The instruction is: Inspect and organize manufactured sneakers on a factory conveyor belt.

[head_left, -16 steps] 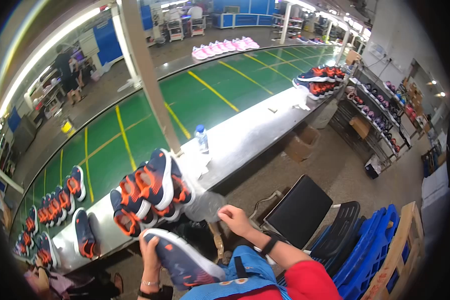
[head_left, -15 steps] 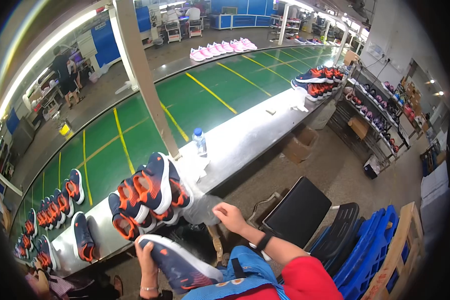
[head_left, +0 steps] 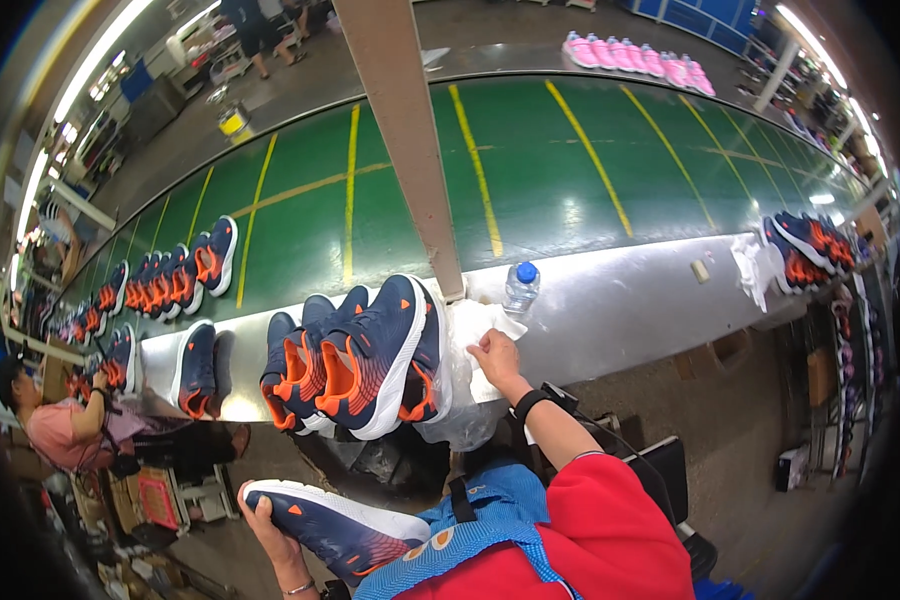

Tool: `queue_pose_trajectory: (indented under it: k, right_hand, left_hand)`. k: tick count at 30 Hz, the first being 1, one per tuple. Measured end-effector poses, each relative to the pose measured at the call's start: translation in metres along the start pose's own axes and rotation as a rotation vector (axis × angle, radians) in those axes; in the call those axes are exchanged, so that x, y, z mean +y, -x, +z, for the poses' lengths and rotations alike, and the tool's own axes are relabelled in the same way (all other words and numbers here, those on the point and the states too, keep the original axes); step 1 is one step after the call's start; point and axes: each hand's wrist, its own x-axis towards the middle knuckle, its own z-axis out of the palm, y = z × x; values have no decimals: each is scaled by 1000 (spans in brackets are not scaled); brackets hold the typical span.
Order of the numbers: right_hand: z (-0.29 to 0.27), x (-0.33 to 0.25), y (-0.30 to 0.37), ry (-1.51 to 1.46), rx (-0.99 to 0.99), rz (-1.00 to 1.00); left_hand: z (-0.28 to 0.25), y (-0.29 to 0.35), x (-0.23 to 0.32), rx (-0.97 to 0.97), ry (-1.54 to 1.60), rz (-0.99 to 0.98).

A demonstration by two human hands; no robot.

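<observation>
1. One left hand grips one navy-and-orange shoe with a thick white sole by its toe. The shoe is off the bench, before its near edge; its heel end lies by the person's blue apron. Most of the fingers are hidden behind the toe.

2. One right hand reaches over the near edge of the long grey metal bench, fingers bunched together against a crumpled white sheet. Whether they pinch it cannot be told.

3. One clear plastic bottle with a blue cap stands just beyond that sheet, toward the bench's far edge.

4. At least four navy-and-orange shoes form a heap left of the sheet, on the near edge; they overlap, so the full number is unclear.

5. One single navy shoe stands farther left on the bench.

6. One clear plastic bag hangs below the near edge, its outline hard to make out.

7. Toward the bench's right end are one crumpled white cloth and a clustered shoe pile, too crowded to count.
</observation>
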Motion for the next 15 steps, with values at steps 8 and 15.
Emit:
queue_pose_trajectory:
  k: [8,15]
  right_hand:
    - [-32,0,-6,17,-60,-325]
    - [-60,-34,-8,-142,73,-357]
  left_hand:
    - [42,14,6,78,-19,-5]
    - [40,20,-2,68,32,5]
